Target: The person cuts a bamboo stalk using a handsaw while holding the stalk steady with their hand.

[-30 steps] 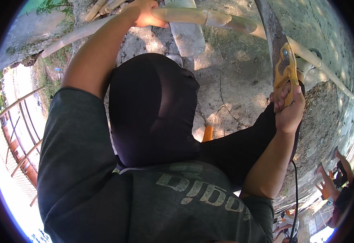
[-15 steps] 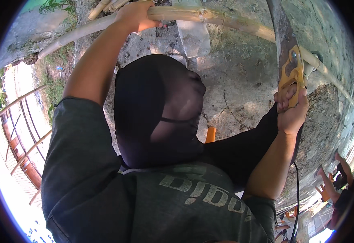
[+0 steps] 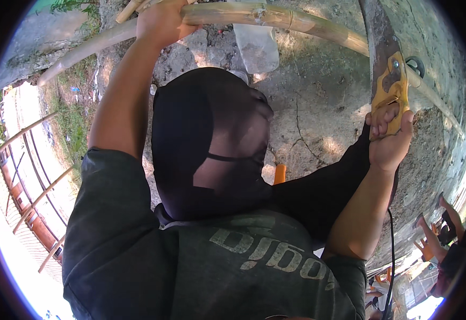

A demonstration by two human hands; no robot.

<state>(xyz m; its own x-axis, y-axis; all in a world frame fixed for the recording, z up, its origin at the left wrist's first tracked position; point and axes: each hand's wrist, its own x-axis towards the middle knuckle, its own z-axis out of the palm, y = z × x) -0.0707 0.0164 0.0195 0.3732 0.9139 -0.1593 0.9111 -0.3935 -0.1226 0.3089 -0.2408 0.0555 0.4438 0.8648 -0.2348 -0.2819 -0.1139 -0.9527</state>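
Note:
A long bamboo pole (image 3: 283, 17) runs across the top of the view, sloping down toward the right. My left hand (image 3: 161, 24) is wrapped over its left part. In my right hand (image 3: 390, 141) is a handsaw (image 3: 394, 80) with a yellow handle, my fingers closed through the grip. The rusty, toothed blade points up and away, crossing over the pole near its right part. Beyond the blade the pole goes on down to the right. Whether the teeth touch the bamboo I cannot tell.
Cracked concrete ground (image 3: 323, 106) lies below, with a translucent plastic piece (image 3: 257, 50) on it. More bamboo ends (image 3: 129, 10) lie near my left hand. An orange object (image 3: 280, 174) shows beside my leg. A black cable (image 3: 391, 256) hangs at right; other people (image 3: 446, 256) are beyond.
My left hand has shifted a little left, and the pole's left end has moved slightly left and down. My right hand and the saw have shifted slightly right.

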